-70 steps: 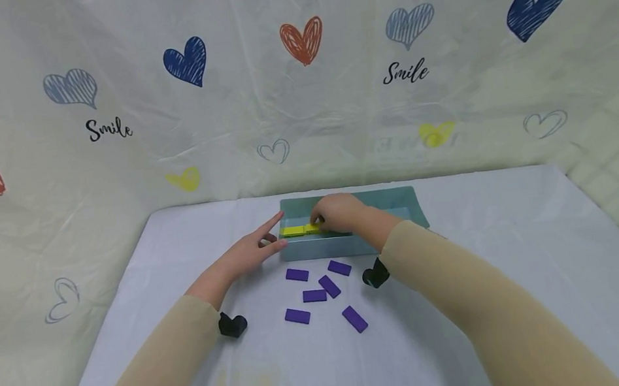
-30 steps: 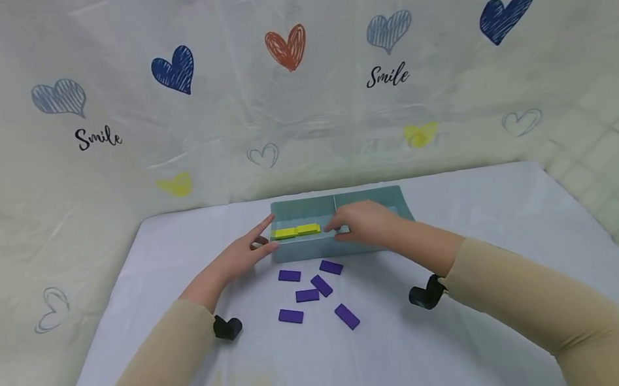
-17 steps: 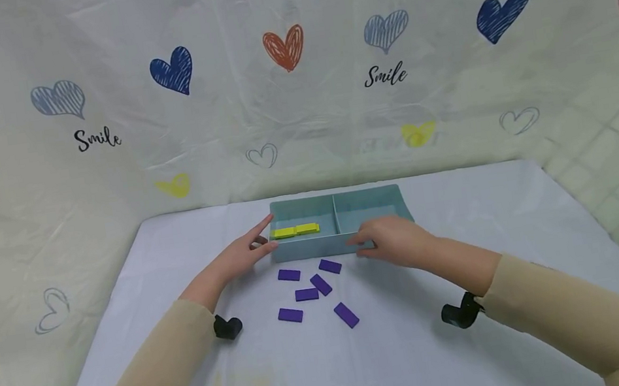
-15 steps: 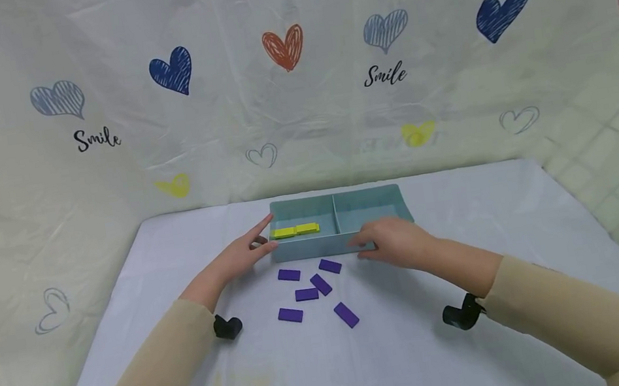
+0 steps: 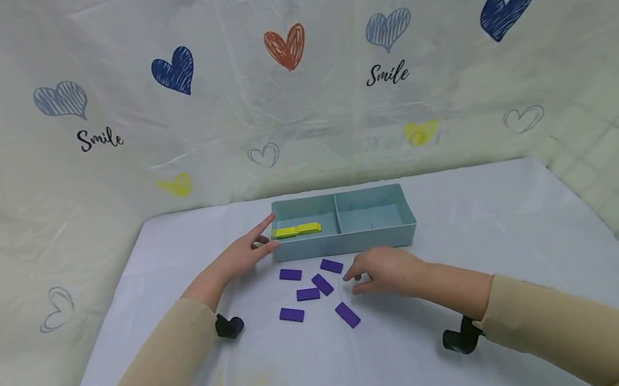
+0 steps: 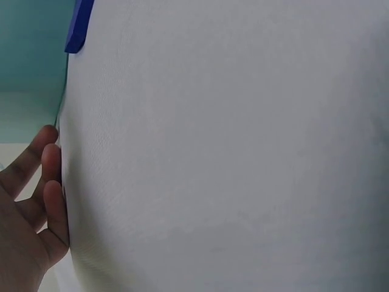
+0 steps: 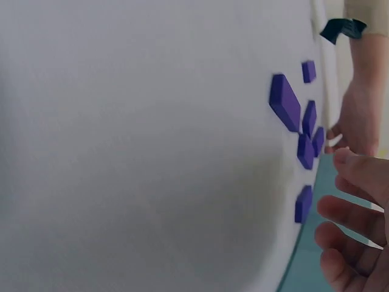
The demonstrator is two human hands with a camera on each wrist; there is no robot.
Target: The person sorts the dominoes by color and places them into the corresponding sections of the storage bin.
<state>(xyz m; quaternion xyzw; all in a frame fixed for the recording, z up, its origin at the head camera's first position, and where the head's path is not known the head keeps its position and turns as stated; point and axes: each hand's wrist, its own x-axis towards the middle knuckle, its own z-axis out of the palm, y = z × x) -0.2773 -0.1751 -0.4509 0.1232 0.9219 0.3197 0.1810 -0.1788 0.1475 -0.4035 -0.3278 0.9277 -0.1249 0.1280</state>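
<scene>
A teal two-compartment box point(image 5: 346, 244) stands toward the back of the table. Yellow blocks point(image 5: 297, 229) lie end to end in its left compartment, along the front wall. At the box's left end is my left hand point(image 5: 242, 257), index finger and thumb stretched out to its corners. In front of the box several purple rectangular blocks point(image 5: 322, 284) lie scattered. My right hand point(image 5: 388, 271) hovers just right of them with nothing in its fingers. The right wrist view shows those purple blocks point(image 7: 284, 103) beside my spread right fingers point(image 7: 349, 210).
White cloth point(image 5: 287, 374) covers the table. A curtain printed with hearts point(image 5: 286, 48) hangs behind it. Black cameras are strapped at my left wrist point(image 5: 230, 326) and right wrist point(image 5: 462, 338).
My right hand has left the yellow blocks, drawn back out of the box over its front wall, and come down beside the purple blocks. The left hand stays at the box's end.
</scene>
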